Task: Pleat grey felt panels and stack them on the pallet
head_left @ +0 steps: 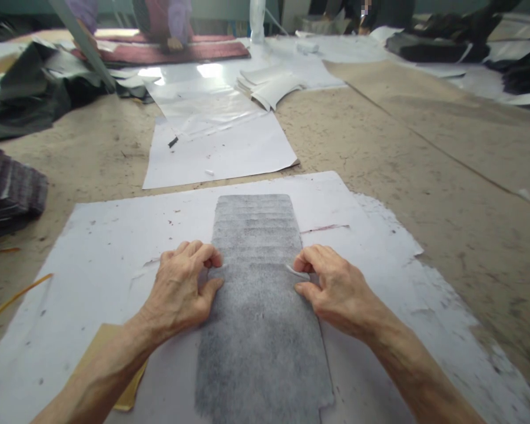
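A grey, speckled fabric panel (260, 341) lies lengthwise in front of me, with several crosswise creases across its narrower far part. My left hand (188, 285) is at its left edge, fingers curled and thumb below them, closed on the panel beside a crosswise fold. At the opposite edge, my right hand (329, 285) grips the panel in much the same way. A small white strip (297, 272) shows by the right fingertips; whether it is the panel's turned edge or a separate piece, I cannot tell. Under the panel is a large white sheet (115, 247).
A tan card piece (99, 353) lies beneath my left forearm. Stacked dark striped fabric (13, 188) stands at the left. Beyond are another white sheet (221, 153), white cut pieces (271, 88) and dark cloth (35, 88). Across the table, a person in purple sleeves (179, 20) handles reddish fabric (181, 52).
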Tool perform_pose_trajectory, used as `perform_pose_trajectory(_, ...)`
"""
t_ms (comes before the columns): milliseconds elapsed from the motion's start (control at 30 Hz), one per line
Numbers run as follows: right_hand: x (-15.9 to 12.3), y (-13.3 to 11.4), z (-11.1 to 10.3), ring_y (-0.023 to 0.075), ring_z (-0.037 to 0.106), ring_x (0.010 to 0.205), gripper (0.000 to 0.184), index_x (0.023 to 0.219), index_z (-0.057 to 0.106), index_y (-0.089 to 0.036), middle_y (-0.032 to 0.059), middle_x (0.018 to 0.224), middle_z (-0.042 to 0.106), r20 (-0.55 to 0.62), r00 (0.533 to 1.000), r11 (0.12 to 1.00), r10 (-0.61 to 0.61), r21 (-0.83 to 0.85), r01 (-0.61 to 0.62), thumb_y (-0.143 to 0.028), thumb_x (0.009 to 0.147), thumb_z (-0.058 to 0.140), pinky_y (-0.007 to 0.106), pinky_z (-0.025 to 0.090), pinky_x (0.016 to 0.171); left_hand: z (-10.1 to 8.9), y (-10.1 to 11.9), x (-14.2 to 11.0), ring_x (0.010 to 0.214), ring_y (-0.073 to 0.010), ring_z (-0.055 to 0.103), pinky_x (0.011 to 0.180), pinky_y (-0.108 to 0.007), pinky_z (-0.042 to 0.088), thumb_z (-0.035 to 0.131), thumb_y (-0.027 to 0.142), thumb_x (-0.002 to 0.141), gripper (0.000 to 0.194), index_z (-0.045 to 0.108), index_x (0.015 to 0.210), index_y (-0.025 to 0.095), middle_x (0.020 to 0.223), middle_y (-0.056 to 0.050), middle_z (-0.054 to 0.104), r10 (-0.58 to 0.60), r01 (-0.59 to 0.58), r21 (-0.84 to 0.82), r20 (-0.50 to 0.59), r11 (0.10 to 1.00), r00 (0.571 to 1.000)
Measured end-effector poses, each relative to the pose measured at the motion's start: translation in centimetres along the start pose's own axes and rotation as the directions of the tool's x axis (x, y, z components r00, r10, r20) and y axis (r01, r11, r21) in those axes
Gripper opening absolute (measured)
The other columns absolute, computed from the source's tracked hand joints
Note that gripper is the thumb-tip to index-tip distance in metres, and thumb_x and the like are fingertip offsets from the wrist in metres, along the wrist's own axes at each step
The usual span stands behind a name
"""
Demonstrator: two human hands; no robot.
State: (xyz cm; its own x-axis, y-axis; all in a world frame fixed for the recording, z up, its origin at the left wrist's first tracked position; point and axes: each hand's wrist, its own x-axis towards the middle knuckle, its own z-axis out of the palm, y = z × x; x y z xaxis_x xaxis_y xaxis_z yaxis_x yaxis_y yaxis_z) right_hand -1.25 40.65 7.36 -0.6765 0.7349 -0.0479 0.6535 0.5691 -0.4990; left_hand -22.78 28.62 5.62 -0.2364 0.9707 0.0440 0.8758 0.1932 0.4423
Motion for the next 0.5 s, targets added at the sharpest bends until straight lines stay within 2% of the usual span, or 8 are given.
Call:
perform_pose_trajectory(200,-0.9,-0.3,0.8,0.0139,0.051,0.065,0.009,0.067,0.046,-0.02,-0.0003,0.067,0.055,-0.118,0.992,0.994,0.035,0.106,-0.022,-0.011,0.063,0.047,0.025,0.039,0.06,0.2,-0.2,-0.5,0.081,-0.0202,0.05,0.074,-0.035,0.034,0.055,0.03,0.072,0.012,0.048,0.074,0.021,0.078,-0.001,0.056,-0.072,0.07,-0.036,-0.04,0.997,0.997)
perform_pose_trajectory(300,-1.3,-0.2,1.4,0.0146,0.054,0.065,0.019,0.08,0.057,-0.02,0.0007,0.071,0.058,-0.153,0.987,0.984,0.052,0.178,-0.025,-0.013,0.066,0.046,0.026,0.043,0.059,0.4,-0.2,-0.6,0.081,-0.0199,0.051,0.077,-0.036,0.033,0.056,0.03,0.072,0.011,0.05,0.074,0.021,0.078,-0.001,0.057,-0.09,0.086,-0.058,-0.054,0.995,0.995)
perform_pose_trajectory(367,-1.5,0.0,1.7,0.0157,0.056,0.07,0.026,0.088,0.06,-0.02,0.0019,0.075,0.06,-0.185,0.982,0.98,0.022,0.2,0.016,-0.012,0.069,0.046,0.027,0.045,0.063,0.3,-0.1,-0.6,0.079,-0.0193,0.051,0.077,-0.036,0.033,0.057,0.03,0.071,0.012,0.051,0.073,0.021,0.076,0.0,0.057,-0.119,0.111,-0.104,-0.066,0.988,0.991)
perform_pose_trajectory(500,-1.9,0.3,2.3,0.0163,0.058,0.075,0.018,0.077,0.06,-0.021,0.0016,0.076,0.06,-0.245,0.968,0.97,-0.048,0.221,0.104,-0.011,0.076,0.045,0.028,0.046,0.068,0.0,-0.2,-0.6,0.072,-0.0169,0.049,0.073,-0.033,0.034,0.06,0.033,0.069,0.017,0.05,0.07,0.02,0.072,0.001,0.054,-0.199,0.188,-0.249,-0.02,0.95,0.98)
